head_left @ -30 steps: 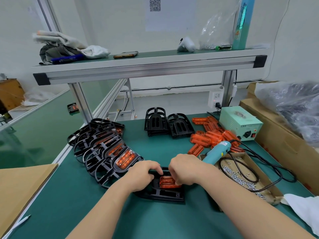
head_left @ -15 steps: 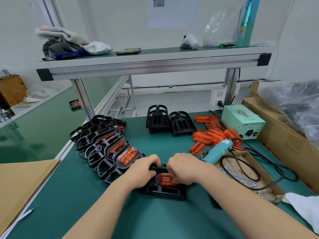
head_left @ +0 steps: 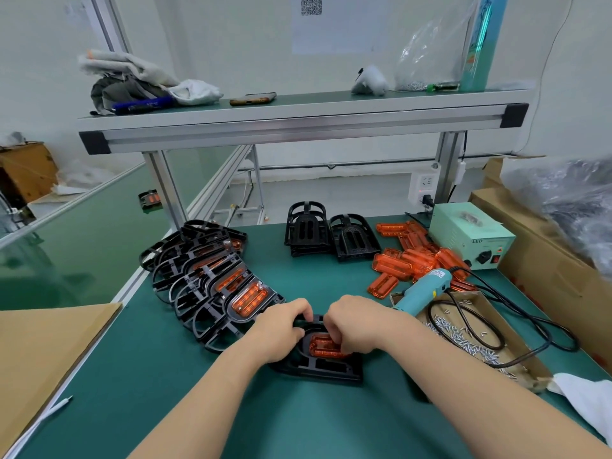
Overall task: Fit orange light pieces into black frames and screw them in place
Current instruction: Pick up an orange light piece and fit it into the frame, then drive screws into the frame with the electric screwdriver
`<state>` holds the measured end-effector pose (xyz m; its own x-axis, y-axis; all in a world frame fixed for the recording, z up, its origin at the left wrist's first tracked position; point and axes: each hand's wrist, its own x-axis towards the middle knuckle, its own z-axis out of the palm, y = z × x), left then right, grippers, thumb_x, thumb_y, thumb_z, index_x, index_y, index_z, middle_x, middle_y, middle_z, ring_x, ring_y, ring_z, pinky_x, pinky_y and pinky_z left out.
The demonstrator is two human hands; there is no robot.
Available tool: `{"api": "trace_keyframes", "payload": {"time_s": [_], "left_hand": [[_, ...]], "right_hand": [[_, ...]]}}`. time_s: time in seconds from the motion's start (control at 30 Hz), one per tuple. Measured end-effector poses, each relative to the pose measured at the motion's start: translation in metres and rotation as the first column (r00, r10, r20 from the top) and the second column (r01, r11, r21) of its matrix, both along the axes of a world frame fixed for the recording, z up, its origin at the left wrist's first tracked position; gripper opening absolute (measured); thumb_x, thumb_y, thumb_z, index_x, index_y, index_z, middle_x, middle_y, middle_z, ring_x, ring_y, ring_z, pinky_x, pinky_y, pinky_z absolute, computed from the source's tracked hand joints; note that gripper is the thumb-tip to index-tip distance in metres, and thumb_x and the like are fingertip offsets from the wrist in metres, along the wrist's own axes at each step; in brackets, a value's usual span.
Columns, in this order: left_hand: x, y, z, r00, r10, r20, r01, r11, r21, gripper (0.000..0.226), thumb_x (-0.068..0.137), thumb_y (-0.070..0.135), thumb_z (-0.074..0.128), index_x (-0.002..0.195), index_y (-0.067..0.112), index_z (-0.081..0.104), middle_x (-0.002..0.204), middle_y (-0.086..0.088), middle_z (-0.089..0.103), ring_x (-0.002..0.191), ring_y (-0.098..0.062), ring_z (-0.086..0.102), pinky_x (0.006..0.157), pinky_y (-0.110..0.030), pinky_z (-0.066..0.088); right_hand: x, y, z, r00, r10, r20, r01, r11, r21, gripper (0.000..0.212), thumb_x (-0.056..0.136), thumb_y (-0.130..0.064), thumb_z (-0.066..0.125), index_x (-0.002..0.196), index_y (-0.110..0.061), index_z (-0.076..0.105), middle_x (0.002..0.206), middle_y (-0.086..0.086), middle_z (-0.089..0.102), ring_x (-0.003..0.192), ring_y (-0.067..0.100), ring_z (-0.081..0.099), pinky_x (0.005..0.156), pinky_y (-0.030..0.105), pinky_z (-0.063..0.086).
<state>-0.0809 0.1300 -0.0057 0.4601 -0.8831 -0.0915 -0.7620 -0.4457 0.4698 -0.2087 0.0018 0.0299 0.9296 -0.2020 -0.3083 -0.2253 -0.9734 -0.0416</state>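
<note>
Left hand [head_left: 281,329] grips the black frame [head_left: 326,372] at its left rim; right hand [head_left: 357,326] pinches the orange light piece [head_left: 320,348] inside that frame.

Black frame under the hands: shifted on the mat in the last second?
No. The black frame sits in the same spot between the finished stack and the screwdriver; only the camera drifted.

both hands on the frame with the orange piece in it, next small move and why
Probably the right hand should let go and reach for the blue screwdriver beside it: the orange piece it pinches looks seated in the black frame, which the left hand grips.
</note>
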Motion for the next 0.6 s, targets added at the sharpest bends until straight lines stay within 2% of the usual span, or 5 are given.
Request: {"api": "trace_keyframes", "payload": {"time_s": [0.2,0.37,0.47,0.53,0.6], "left_hand": [[-0.006,0.001,0.0,1.0,0.005,0.026,-0.005,1.0,-0.019,0.027,0.092,0.013,0.054,0.106,0.036,0.049,0.106,0.006,0.064,0.101,-0.02,0.055,0.1,-0.043,0.039],[-0.016,0.003,0.0,0.977,-0.14,0.163,0.17,0.968,-0.186,0.012,0.09,0.036,0.058,0.101,0.032,0.058,0.103,0.016,0.059,0.105,-0.01,0.052,0.103,-0.044,0.038],[-0.021,0.005,-0.005,0.969,-0.229,0.098,0.235,0.97,-0.065,0.051,0.075,0.073,0.05,0.107,0.036,0.063,0.132,0.013,0.053,0.131,-0.009,0.04,0.115,-0.047,0.019],[-0.022,0.006,-0.009,0.963,-0.247,0.109,0.243,0.969,0.051,0.068,0.062,0.083,0.05,0.116,0.043,0.06,0.152,0.009,0.036,0.144,-0.013,0.022,0.12,-0.049,0.008],[-0.022,0.007,-0.013,0.956,-0.245,0.163,0.234,0.969,0.082,0.071,0.059,0.085,0.052,0.118,0.045,0.057,0.154,0.01,0.031,0.144,-0.015,0.019,0.119,-0.047,0.007]], "right_hand": [[0.0,-0.004,0.003,0.999,-0.044,-0.009,0.044,0.997,0.057,0.016,0.09,-0.021,0.071,0.104,-0.013,0.073,0.105,0.01,0.072,0.1,0.028,0.064,0.084,0.039,0.055],[-0.012,-0.018,0.004,0.955,-0.171,0.243,0.123,0.972,0.2,0.017,0.096,-0.025,0.061,0.101,-0.017,0.075,0.103,0.001,0.073,0.097,0.021,0.063,0.079,0.032,0.046],[-0.026,-0.031,0.001,0.775,-0.379,0.506,0.214,0.91,0.354,0.015,0.093,-0.02,0.061,0.087,-0.018,0.075,0.091,-0.005,0.074,0.089,0.016,0.064,0.082,0.03,0.046],[-0.037,-0.039,-0.005,0.566,-0.544,0.62,0.29,0.835,0.468,0.016,0.093,-0.021,0.063,0.078,-0.022,0.069,0.083,-0.009,0.07,0.082,0.011,0.061,0.075,0.029,0.044],[-0.05,-0.047,-0.014,0.362,-0.664,0.654,0.375,0.746,0.55,0.017,0.093,-0.026,0.066,0.077,-0.023,0.062,0.082,-0.01,0.065,0.079,0.008,0.059,0.069,0.029,0.042]]}}
